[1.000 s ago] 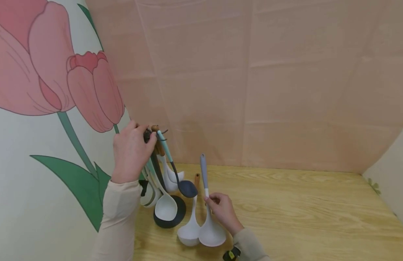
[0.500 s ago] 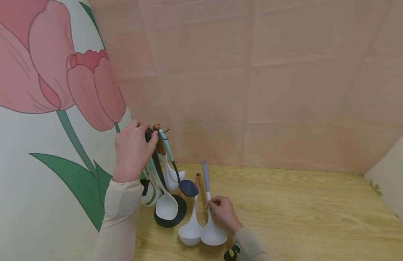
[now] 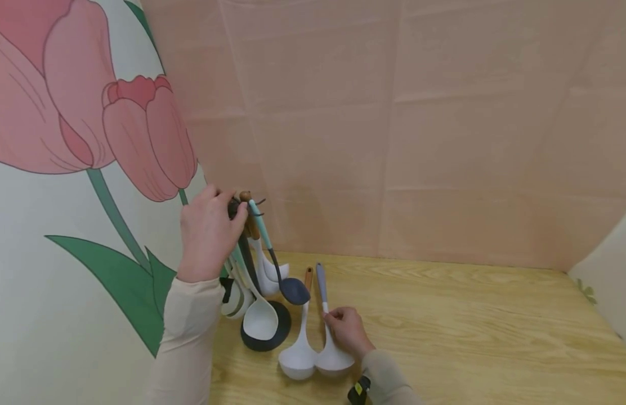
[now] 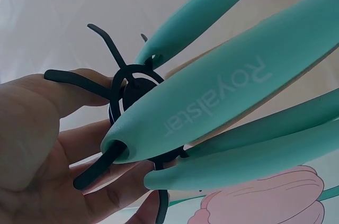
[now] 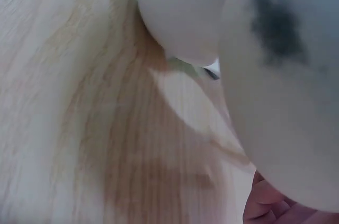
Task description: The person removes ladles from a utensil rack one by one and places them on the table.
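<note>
My left hand (image 3: 206, 236) grips the top of a utensil stand with a round black base (image 3: 282, 334). In the left wrist view, thumb and fingers close around its black hook ring (image 4: 117, 89), where teal handles (image 4: 217, 89) hang. My right hand (image 3: 349, 332) pinches the white neck of a ladle (image 3: 335, 360) with a grey-blue handle. That ladle's bowl is low over the table, beside a second white ladle (image 3: 296, 360) with a brown handle end. The right wrist view shows the held ladle's pale bowl (image 5: 286, 128) up close, the hand mostly hidden behind it.
A dark blue ladle (image 3: 295, 291) with a teal handle hangs from the stand, next to a white spoon (image 3: 260, 320) and several other utensils. A tulip-painted wall (image 3: 105, 270) rises close on the left. The wooden table (image 3: 470, 320) extends to the right, up to a pink backdrop (image 3: 445, 169).
The grey-blue handle has tipped lower, and the held ladle has come down alongside the brown-handled one. My left hand keeps its grip on the stand. The view has shifted slightly.
</note>
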Motion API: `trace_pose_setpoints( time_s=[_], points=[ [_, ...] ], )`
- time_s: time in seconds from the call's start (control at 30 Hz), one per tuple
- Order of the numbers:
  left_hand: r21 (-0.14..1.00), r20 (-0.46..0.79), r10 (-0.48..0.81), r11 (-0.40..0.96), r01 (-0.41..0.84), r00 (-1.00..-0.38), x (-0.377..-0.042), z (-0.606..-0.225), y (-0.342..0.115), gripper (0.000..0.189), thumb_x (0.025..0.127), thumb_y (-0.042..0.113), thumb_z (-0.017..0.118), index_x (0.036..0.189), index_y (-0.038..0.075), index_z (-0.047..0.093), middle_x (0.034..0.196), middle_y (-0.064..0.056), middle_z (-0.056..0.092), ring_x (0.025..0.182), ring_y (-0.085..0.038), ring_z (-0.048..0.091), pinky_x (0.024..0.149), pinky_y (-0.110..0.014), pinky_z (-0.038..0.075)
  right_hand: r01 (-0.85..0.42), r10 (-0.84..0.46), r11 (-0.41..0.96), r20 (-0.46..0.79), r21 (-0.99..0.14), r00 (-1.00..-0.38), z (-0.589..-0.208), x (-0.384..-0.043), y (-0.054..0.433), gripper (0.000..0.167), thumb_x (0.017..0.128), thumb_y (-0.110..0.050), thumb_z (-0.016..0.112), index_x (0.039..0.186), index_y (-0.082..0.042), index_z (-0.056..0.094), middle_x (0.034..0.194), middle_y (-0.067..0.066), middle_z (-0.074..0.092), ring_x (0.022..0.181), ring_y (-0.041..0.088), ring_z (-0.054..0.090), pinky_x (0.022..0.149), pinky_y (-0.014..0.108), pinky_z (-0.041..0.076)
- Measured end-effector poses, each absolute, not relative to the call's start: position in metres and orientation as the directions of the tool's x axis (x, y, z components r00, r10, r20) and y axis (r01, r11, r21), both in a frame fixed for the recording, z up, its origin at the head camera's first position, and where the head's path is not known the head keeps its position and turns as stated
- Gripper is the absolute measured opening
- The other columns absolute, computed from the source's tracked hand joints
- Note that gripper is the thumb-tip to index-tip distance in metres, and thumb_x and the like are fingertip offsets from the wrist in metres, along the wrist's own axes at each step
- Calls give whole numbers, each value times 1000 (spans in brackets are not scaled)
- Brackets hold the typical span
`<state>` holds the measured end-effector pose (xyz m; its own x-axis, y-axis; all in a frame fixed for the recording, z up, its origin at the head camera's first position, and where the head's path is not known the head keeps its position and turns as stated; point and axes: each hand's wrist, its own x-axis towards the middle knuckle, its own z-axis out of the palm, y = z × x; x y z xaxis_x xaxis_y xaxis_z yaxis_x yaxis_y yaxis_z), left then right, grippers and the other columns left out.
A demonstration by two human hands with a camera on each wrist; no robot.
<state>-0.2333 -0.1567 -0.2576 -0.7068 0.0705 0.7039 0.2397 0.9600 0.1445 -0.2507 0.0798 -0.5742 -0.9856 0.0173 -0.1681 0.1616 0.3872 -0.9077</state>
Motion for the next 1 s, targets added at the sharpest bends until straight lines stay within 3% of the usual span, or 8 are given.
trace_pose_setpoints(
  time_s=[0.17, 0.47, 0.83, 1.0],
  points=[
    [145, 713, 78, 956, 255, -696, -234, -258, -158, 28, 94, 22, 68, 109, 1, 76, 88, -15, 62, 71, -33, 59, 60, -51, 47, 138, 29, 417, -139, -899, -990, -583, -251, 80, 23, 94, -22, 68, 92, 0, 73, 81, 3, 65, 75, 15, 57, 65, 28, 46],
    [142, 713, 79, 957, 253, -697, -234, -257, -161, 28, 94, 22, 69, 110, 1, 76, 87, -14, 62, 69, -33, 58, 59, -50, 46, 201, 32, 447, -209, -872, -977, -591, -256, 82, 21, 95, -22, 66, 89, -4, 74, 78, 2, 63, 71, 15, 55, 61, 27, 43],
    [142, 683, 68, 964, 223, -728, -231, -253, -165, 31, 94, 26, 69, 112, 2, 75, 91, -16, 66, 67, -31, 60, 55, -45, 48, 67, 29, 570, -61, -819, -998, -594, -251, 82, 20, 92, -24, 70, 81, -9, 75, 72, -1, 65, 66, 14, 55, 59, 28, 43],
    [135, 665, 61, 970, 200, -744, -229, -250, -166, 31, 93, 28, 70, 111, 3, 75, 87, -14, 66, 63, -30, 59, 52, -42, 46, 100, 47, 596, -89, -797, -995, -596, -251, 82, 20, 91, -27, 70, 80, -11, 73, 72, -1, 63, 66, 15, 55, 58, 29, 42]
  ],
)
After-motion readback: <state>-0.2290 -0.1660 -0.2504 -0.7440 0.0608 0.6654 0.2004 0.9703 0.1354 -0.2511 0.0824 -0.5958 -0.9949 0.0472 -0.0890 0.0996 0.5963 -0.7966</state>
